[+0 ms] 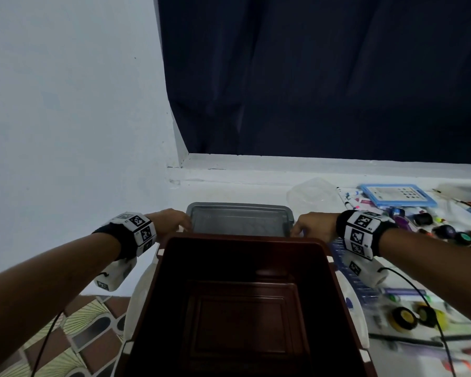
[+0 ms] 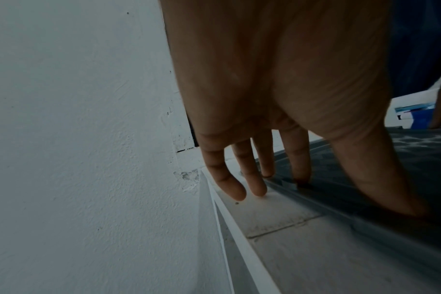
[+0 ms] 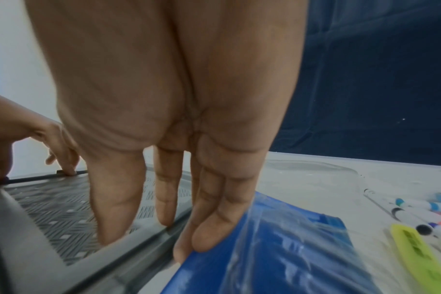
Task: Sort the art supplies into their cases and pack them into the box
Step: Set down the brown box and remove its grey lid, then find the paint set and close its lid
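Just beyond the open box (image 1: 239, 295), the grey lid (image 1: 238, 221) lies crosswise, left hand (image 1: 172, 221) and right hand (image 1: 314, 227) touching its short ends, fingers straight.

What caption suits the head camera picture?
Both hands, left hand and right hand, at the grey lid behind the open brown box.

Room and obstacles around my hands

The box (image 1: 239, 303) gaped open at six o'clock; wall (image 1: 65, 118) blocked nine, markers (image 1: 351, 198) and paint pots (image 1: 446, 231) crowded three.
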